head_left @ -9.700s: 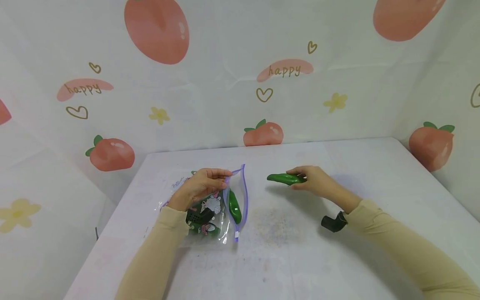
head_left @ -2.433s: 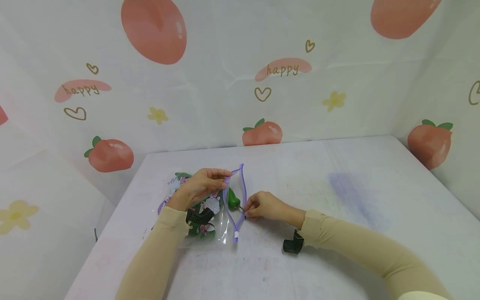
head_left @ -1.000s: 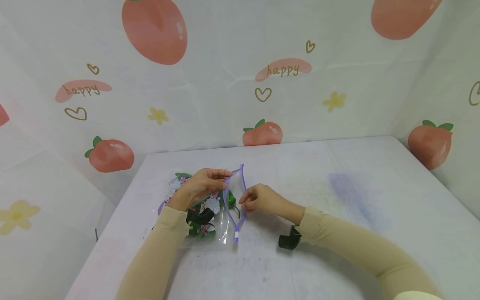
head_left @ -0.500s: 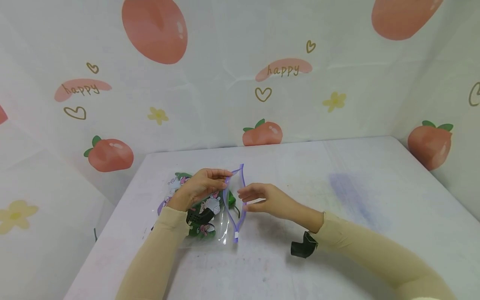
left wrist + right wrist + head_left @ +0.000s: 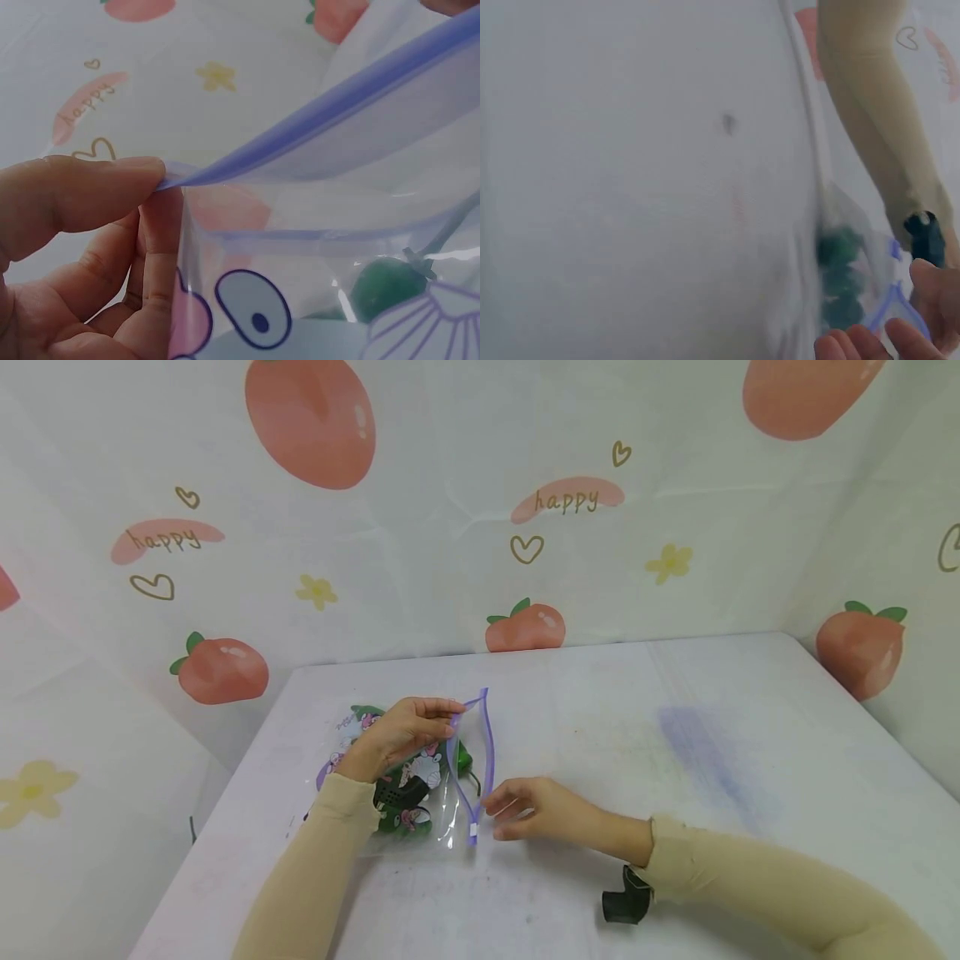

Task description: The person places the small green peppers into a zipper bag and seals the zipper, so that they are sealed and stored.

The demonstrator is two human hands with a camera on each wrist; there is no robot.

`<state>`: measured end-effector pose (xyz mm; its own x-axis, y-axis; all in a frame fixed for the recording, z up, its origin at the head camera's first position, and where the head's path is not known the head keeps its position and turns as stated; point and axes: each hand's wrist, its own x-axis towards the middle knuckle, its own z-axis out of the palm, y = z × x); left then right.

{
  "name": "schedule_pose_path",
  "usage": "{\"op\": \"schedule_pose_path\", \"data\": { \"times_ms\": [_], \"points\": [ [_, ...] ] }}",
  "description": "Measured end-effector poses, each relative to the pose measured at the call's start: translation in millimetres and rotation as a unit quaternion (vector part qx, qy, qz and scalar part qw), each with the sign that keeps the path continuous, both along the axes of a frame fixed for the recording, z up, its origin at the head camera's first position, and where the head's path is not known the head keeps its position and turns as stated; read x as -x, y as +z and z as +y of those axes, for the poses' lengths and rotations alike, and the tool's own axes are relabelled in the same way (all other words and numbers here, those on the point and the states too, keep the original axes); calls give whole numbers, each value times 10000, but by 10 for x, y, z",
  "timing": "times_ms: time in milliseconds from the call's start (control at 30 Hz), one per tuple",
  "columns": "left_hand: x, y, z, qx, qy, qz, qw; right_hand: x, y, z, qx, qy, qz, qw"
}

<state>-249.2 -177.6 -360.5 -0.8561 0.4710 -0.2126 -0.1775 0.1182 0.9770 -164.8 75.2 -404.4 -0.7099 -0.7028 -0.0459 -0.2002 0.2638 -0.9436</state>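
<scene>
A clear zip bag (image 5: pixel 444 814) with cartoon prints and a purple zip strip (image 5: pixel 489 739) lies on the white table (image 5: pixel 675 693), its mouth standing wide. Green peppers (image 5: pixel 462 758) lie inside it. My left hand (image 5: pixel 442 713) pinches the upper lip of the mouth and holds it up; in the left wrist view the thumb and fingers (image 5: pixel 112 195) grip the purple zip strip (image 5: pixel 315 127), with a green pepper (image 5: pixel 390 289) below. My right hand (image 5: pixel 501 816) hovers just right of the bag's near corner, fingers relaxed and holding nothing. The right wrist view is blurred; it shows fingertips (image 5: pixel 866 346) beside the bag (image 5: pixel 844 281).
A peach-print cloth (image 5: pixel 480 527) walls the table at the back and on both sides. A black wrist camera (image 5: pixel 626 906) hangs under my right sleeve. A faint purple stain (image 5: pixel 697 752) marks the tabletop to the right.
The right hand held a green pepper earlier, pushed it into the bag's mouth, then let go. It has since drawn back toward me and lower. The left hand has kept its pinch.
</scene>
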Motion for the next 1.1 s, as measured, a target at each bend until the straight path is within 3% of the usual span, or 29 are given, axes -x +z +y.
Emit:
{"op": "schedule_pose_path", "data": {
  "times_ms": [100,300,433,567,667,767,867,967,1100],
  "points": [
    [-3,0,8,1,58,-47,10000,-41,-56,-29,6,99,-203,9997],
    [-9,-5,9,-29,53,-23,10000,-112,-116,-136,403,36,-1261,9912],
    [-4,-23,0,-71,-55,50,9999,-133,-122,-230,736,-203,-2069,9754],
    [-3,-37,1,-74,-118,91,9999,-149,-137,-291,1165,-507,-2918,9480],
    [-15,-39,1,-14,-179,147,9997,-160,-158,-306,1389,-656,-3155,9364],
    [-50,-13,-7,421,-226,387,9981,-170,-176,-308,1527,-692,-3183,9331],
    [-137,61,-20,1144,-285,852,9894,-175,-187,-307,1600,-699,-3203,9311],
    [-298,188,-13,1812,-340,1355,9735,-176,-194,-306,1625,-736,-3224,9296],
    [-574,329,24,2255,-831,1952,9509,-164,-201,-294,1610,-786,-3175,9312]
  ]
}}
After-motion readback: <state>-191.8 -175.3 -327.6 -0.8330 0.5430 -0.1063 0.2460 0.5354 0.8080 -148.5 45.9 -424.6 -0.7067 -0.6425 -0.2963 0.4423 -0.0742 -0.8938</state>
